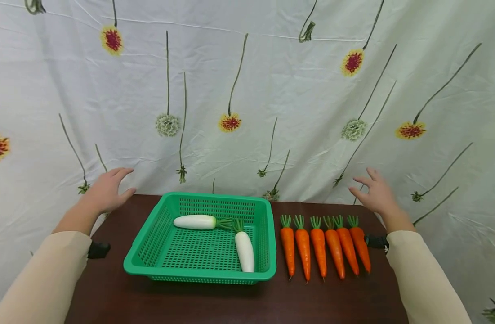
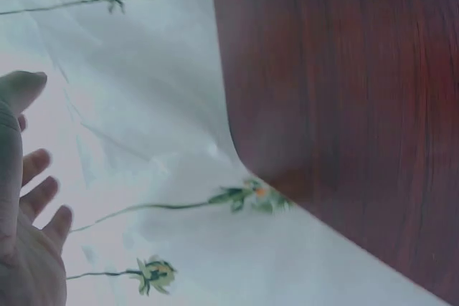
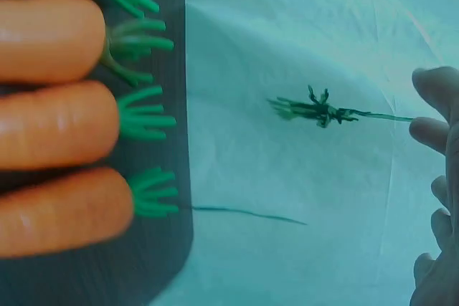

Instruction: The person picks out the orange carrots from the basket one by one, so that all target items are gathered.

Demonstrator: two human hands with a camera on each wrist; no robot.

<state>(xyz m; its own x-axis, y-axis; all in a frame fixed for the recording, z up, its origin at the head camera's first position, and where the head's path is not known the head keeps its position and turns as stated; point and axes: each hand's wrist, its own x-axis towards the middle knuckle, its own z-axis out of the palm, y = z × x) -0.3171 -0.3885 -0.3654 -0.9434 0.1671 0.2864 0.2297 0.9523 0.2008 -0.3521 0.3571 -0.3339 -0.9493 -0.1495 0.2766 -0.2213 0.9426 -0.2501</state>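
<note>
A green plastic basket (image 1: 144, 261) sits mid-table with two white radishes inside: one (image 1: 194, 221) lies along its far side, the other (image 1: 245, 251) along its right side. Several orange carrots (image 1: 324, 245) lie in a row to the right of the basket, also in the right wrist view (image 3: 57, 127). My left hand (image 1: 106, 189) hovers open above the table's far left corner, holding nothing; its fingers (image 2: 29, 198) show in the left wrist view. My right hand (image 1: 374, 191) hovers open beyond the carrots, empty, with its fingertips (image 3: 434, 134) spread.
The dark wooden table (image 1: 109, 292) ends at a white flowered cloth backdrop (image 1: 247, 90) right behind it. Black wrist straps (image 1: 98, 249) sit at both sleeve cuffs. The table's rounded corner (image 2: 237, 155) lies beside my left hand.
</note>
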